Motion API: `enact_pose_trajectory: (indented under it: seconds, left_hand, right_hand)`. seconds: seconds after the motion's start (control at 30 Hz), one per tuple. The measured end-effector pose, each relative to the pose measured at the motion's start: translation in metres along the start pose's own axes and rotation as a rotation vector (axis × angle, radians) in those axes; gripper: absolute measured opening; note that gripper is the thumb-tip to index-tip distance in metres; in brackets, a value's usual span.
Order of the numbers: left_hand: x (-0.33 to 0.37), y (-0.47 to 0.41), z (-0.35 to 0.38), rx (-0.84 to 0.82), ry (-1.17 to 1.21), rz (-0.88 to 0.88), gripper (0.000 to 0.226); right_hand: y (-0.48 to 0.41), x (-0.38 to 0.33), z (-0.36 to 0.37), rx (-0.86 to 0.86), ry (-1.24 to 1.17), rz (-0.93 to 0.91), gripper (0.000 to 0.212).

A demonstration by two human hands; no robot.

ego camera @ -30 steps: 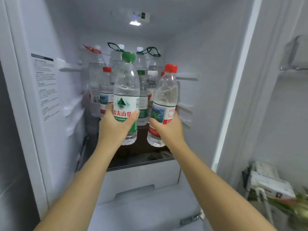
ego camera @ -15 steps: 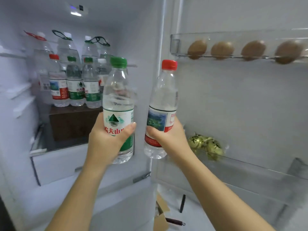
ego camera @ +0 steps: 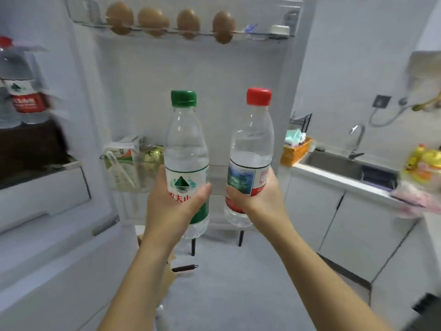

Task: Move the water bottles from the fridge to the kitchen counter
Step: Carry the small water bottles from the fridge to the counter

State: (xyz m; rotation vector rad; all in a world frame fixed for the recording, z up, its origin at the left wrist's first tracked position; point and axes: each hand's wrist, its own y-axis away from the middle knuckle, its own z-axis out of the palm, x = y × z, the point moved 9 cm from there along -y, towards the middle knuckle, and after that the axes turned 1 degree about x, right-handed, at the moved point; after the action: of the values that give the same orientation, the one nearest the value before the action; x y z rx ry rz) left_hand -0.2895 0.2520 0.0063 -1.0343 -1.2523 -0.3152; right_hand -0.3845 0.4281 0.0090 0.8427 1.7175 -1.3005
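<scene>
My left hand [ego camera: 175, 206] grips a clear green-capped water bottle [ego camera: 185, 144] around its label, held upright in front of the open fridge door [ego camera: 191, 75]. Beside it, my right hand [ego camera: 256, 199] grips a red-capped water bottle [ego camera: 254, 142], also upright. The two bottles are apart, side by side. Another red-labelled bottle [ego camera: 20, 91] stands on the fridge shelf at the far left, blurred. The white kitchen counter [ego camera: 334, 179] runs along the right.
The door's top rack [ego camera: 238, 33] holds several brown eggs; a lower door bin [ego camera: 124, 163] holds a carton. A sink [ego camera: 334, 163] with a tap [ego camera: 356, 139] sits in the counter, with an orange basket [ego camera: 296, 151] and a yellow bottle [ego camera: 424, 163] nearby. A spring [ego camera: 185, 268] lies on the floor.
The view has swung right, away from the fridge interior toward the door and counter. Both hands carried their bottles out of the fridge, still held upright.
</scene>
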Motion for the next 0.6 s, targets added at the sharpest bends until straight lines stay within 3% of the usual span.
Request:
enact_pose_trajectory:
  seconds: [0.23,0.6]
  left_hand:
    - [-0.01,0.015,0.114,-0.257,0.067,0.004,0.056]
    - [0.0,0.076,0.283,-0.513,0.19,-0.081,0.052]
  right_hand:
    - [0.021,0.038,-0.106,0.306,0.158,0.115,0.051]
    - [0.074,0.076,-0.272,0.558,0.323,0.172,0.062]
